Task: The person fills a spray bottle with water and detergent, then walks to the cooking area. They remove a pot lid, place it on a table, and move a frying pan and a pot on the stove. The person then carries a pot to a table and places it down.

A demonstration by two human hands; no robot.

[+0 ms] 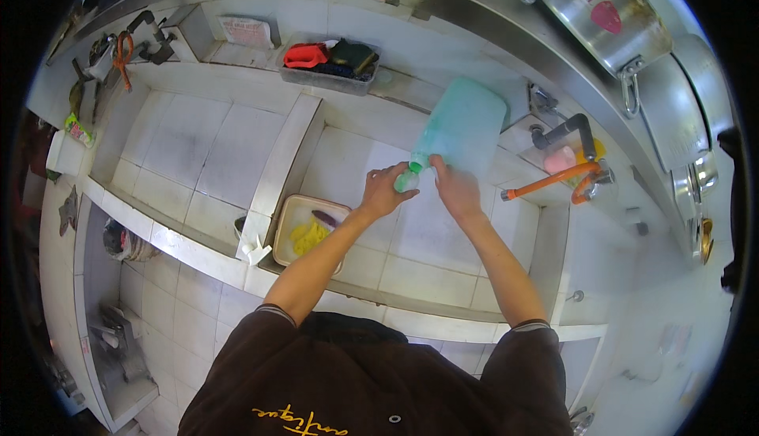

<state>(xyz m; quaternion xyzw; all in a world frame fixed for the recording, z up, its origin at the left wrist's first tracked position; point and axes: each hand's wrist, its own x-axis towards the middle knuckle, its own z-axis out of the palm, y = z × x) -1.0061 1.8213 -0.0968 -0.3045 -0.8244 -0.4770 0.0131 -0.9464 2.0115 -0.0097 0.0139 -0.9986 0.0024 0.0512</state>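
Observation:
Over the right basin of a white tiled sink (433, 228), a large translucent green plastic jug (462, 122) is tilted with its neck towards me. My right hand (459, 190) is at the jug's near end, beside the neck, its thumb and fingers against the plastic. My left hand (385, 190) holds a small clear bottle (407, 181) with green on it, its top meeting the mouth of the jug. Whether liquid runs between them cannot be told. Left of my left forearm, a beige plastic tub (284, 222) holds a yellow cloth (308, 236) and a dark purple object (324, 218).
A grey tub (332, 83) of brushes and scouring pads stands on the back ledge. At right are a tap (578, 127) and an orange hose (548, 181). Steel pots (611, 21) sit on the shelf above. A white spray trigger (256, 252) lies on the divider's front end.

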